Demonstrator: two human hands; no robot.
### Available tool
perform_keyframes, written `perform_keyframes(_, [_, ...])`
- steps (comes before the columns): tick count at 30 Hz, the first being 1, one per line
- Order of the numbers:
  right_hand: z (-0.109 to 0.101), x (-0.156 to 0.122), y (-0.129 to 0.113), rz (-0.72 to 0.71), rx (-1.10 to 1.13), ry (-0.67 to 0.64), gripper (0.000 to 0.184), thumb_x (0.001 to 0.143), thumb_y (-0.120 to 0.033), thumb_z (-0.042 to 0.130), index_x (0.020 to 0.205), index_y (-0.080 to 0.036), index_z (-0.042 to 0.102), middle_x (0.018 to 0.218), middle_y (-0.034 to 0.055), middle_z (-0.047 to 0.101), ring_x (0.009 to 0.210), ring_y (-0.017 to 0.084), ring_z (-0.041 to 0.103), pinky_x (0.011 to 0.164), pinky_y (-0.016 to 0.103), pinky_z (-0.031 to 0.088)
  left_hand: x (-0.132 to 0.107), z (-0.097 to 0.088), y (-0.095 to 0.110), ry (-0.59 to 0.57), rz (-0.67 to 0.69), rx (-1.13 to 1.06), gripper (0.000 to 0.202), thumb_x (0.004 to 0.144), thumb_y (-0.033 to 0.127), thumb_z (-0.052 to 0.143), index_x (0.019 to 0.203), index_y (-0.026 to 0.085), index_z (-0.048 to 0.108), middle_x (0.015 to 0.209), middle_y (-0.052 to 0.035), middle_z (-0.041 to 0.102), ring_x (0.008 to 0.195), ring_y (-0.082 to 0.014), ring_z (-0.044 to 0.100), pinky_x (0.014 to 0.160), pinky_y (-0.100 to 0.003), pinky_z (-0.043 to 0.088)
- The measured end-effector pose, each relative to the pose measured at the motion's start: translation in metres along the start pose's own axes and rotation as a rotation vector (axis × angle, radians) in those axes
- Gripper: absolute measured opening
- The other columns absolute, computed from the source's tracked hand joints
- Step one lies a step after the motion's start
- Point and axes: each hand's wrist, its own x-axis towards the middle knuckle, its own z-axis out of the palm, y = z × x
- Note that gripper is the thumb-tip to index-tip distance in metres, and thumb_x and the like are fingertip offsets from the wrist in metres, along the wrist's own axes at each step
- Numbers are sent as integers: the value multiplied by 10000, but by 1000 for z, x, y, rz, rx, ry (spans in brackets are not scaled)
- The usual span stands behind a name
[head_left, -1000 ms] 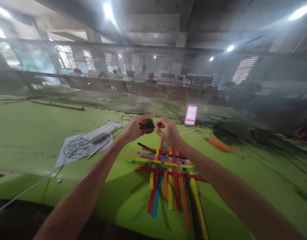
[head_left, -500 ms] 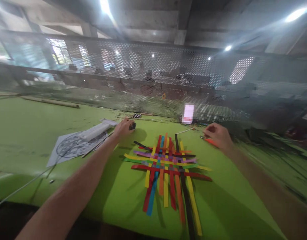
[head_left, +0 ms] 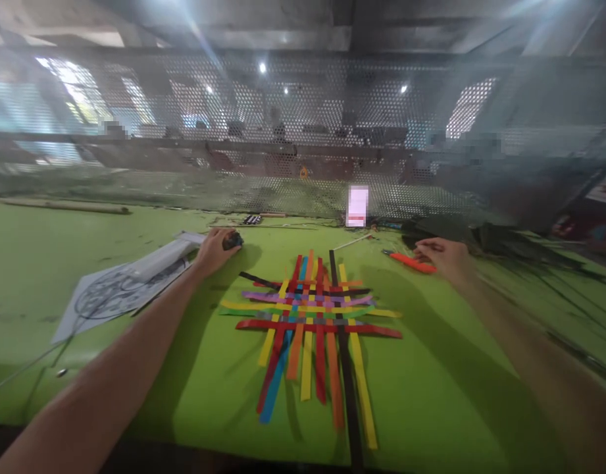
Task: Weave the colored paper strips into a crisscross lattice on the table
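Note:
A mat of woven coloured strips (head_left: 310,306) lies flat on the green tabletop (head_left: 406,401), its loose ends spread on all sides. Beyond its left side, my left hand (head_left: 214,252) is closed around a small dark lumpy object (head_left: 232,241) whose kind I cannot make out. To the right, my right hand (head_left: 445,257) has loosely curled fingers with nothing visible between them. Just below those fingertips lies an orange-red utility knife (head_left: 410,263), its tip pointing left; whether the hand touches its near end is unclear.
White paper with a printed drawing (head_left: 102,299) and a rolled clear sheet (head_left: 157,260) lie at left. A bamboo stick (head_left: 60,205) rests behind them. Perforated mesh (head_left: 263,155) borders the table's back. Dark strips (head_left: 510,247) lie at right, and a pale stick (head_left: 352,241) behind the mat.
The view has shifted, so the table's contents sit further left. My right hand has moved right, off the utility knife, leaving more of it showing. My left hand still holds the dark object.

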Motion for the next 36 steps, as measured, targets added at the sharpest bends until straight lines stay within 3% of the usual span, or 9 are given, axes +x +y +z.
perform_keyframes(4, [2,-5,1,138,89,-70,93,853,-58,701,824,-145,716,755,123,775,642,193,757,737,340,642,-1,1,0,16,-3,-11,480,773,342,738,1227,210,657,1171,-119,641,1155,-330,623,1101,-470,499])
perform_keyframes(10, [8,-11,0,131,-12,-138,181,764,-228,856,725,-214,680,638,57,744,583,217,738,625,329,649,-2,-2,5,0,-24,-36,531,757,378,778,1247,217,651,1163,-107,641,1188,-325,601,1133,-479,475])
perform_keyframes(18, [13,-13,6,61,-175,-124,136,738,-158,691,657,-221,601,574,2,679,452,137,612,460,233,504,-3,-5,4,62,-7,-132,476,811,357,789,1236,193,650,1158,-108,630,1272,-312,513,1168,-492,406])
perform_keyframes(23, [16,-15,9,82,-92,-195,82,726,-241,694,778,-217,635,570,1,675,440,163,618,435,256,501,-2,-5,3,91,-56,-145,425,823,301,797,1209,192,655,1188,-112,628,1302,-303,512,1159,-462,407])
perform_keyframes(30, [18,-18,17,20,-62,-230,287,729,-443,786,803,-213,629,719,57,766,493,181,681,486,284,559,-1,-9,1,120,-182,-156,397,863,289,746,1220,140,657,1257,-148,563,1044,-256,652,1027,-451,508])
perform_keyframes(36, [16,-20,20,-39,-106,-252,341,736,-507,798,835,-187,734,761,93,791,524,200,690,494,303,557,-2,-13,-6,164,-210,-158,445,873,337,734,1261,134,654,1310,-164,527,987,-249,679,976,-457,568])
